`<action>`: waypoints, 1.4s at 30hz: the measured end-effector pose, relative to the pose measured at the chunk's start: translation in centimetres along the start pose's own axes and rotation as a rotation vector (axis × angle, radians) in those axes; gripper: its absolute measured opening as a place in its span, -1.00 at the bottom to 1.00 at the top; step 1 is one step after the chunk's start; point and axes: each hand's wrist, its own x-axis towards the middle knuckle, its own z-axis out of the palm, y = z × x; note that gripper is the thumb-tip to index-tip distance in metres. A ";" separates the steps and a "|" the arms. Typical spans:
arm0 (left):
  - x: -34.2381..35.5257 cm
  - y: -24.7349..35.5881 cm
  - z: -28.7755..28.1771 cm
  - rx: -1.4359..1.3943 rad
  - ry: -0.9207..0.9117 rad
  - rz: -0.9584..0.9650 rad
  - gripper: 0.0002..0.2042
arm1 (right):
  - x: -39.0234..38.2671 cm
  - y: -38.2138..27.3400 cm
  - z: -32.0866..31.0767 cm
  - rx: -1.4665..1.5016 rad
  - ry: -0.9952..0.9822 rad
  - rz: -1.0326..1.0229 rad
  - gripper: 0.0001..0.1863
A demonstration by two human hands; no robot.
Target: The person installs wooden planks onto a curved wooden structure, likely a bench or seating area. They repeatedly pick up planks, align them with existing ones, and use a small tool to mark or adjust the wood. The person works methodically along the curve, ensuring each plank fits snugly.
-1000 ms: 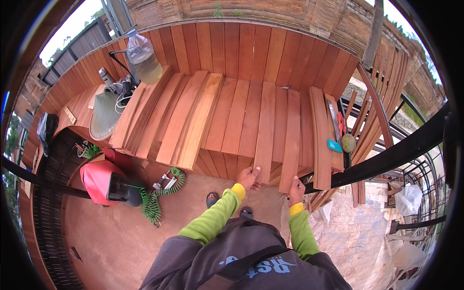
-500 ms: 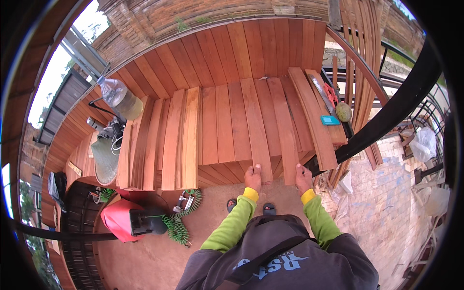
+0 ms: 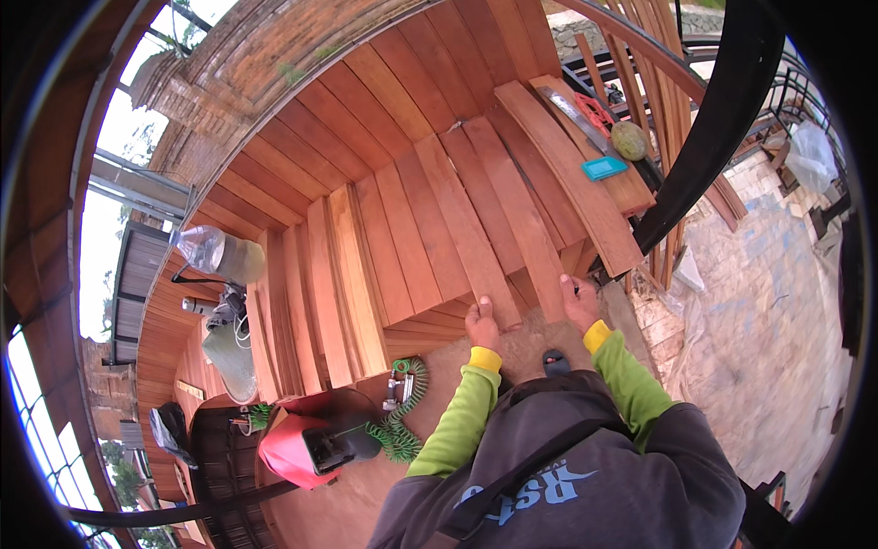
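Note:
My left hand [image 3: 483, 325] grips the near end of a long reddish wooden plank [image 3: 466, 233], its thumb on top. Beside it, my right hand [image 3: 580, 304] is closed on the near end of a second plank [image 3: 519, 215], thumb on the upper face. Both planks lie lengthwise on a slatted wooden bench [image 3: 393, 247], with their near ends jutting past its front edge. A gap separates the two planks. The fingers under the boards are mostly hidden.
More planks [image 3: 352, 284] lie on the bench at left, near a clear plastic bottle [image 3: 219, 254]. A loose board [image 3: 572, 178], handsaw [image 3: 572, 114], turquoise case [image 3: 604, 167] and greenish round object [image 3: 628, 140] lie right. A green coiled hose [image 3: 398, 435] is below; a black rail [image 3: 718, 128] curves at right.
The view has turned, so the bench appears tilted and shifted. Both hands remain on the ends of the same two planks, which show no clear movement along the bench.

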 end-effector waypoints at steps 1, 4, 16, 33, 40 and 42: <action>0.0 0.1 -0.1 0.007 0.000 -0.007 -0.68 | 0.0 -0.2 -0.1 -0.006 -0.023 0.006 -0.57; 0.0 0.7 0.1 -0.002 -0.003 -0.044 -0.68 | 0.0 -0.6 -0.1 0.040 -0.027 -0.009 -0.57; -2.7 1.7 -3.7 0.224 -0.149 -0.031 -0.59 | 0.2 -1.1 -0.2 -0.054 0.001 -0.045 -0.57; -1.6 -0.7 -5.8 0.819 -0.100 0.358 -0.33 | -0.1 -1.6 -0.3 -0.062 -0.014 -0.082 -0.51; -2.3 0.3 -6.5 0.770 -0.152 0.331 -0.31 | -1.0 -2.8 -0.8 0.050 -0.016 -0.067 -0.49; -2.9 1.6 -8.2 0.601 -0.123 0.248 -0.36 | -1.9 -4.3 0.6 0.086 0.032 -0.092 -0.51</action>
